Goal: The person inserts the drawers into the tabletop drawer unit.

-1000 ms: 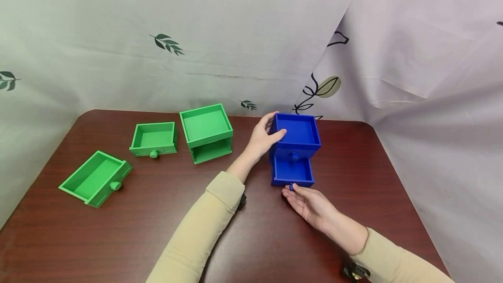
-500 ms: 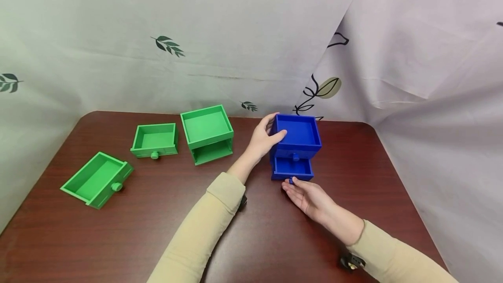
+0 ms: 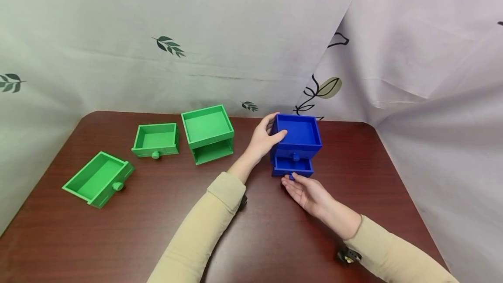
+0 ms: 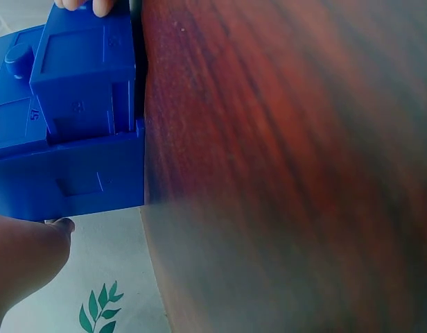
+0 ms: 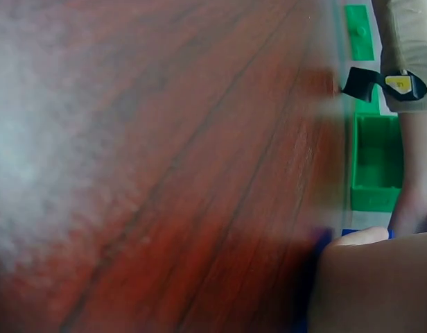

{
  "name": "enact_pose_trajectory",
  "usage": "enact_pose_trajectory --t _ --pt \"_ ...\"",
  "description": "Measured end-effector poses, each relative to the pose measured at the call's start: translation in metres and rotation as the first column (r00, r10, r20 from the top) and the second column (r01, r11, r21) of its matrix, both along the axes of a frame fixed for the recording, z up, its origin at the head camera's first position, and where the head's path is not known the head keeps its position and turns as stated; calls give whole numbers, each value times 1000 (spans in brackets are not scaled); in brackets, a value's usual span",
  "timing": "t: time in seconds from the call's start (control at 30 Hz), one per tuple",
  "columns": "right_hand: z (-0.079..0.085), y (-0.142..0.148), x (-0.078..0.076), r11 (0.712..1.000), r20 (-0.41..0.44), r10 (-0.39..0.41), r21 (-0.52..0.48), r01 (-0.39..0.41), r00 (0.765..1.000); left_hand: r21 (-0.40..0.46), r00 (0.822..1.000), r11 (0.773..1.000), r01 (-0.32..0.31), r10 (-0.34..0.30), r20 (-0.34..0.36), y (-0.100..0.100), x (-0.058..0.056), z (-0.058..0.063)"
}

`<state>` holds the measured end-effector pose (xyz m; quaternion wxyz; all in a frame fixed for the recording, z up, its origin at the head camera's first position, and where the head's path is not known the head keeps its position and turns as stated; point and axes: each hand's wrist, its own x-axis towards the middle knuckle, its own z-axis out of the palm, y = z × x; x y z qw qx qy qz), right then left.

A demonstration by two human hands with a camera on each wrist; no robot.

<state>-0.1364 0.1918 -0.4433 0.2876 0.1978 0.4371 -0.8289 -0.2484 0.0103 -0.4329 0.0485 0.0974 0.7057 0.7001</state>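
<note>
Tbl (image 3: 251, 243): 2 grn drawers (image 3: 157, 138), 1 case (image 3: 208, 123); L hand (image 3: 263, 139) round 1 blu cab (image 3: 299, 130), R hand's (image 3: 309, 193) pinch on knob (image 3: 291, 177)

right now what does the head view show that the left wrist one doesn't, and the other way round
Only the head view: the open-fronted green cabinet, two loose green drawers and both beige sleeves.

Only the left wrist view: small marks on the blue drawer fronts.

Both: the blue cabinet gripped by the left hand, its lower drawer partly out with fingers of the right hand at its front, the upper drawer's knob, the table and the leaf-printed cloth.
</note>
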Motion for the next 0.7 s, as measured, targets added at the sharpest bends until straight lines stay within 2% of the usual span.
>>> enact_pose_trajectory --t 0.7 --pt "-1 -4 -28 999 6 -37 -16 37 999 2 1000 1000 2 -2 14 0 -1 0"
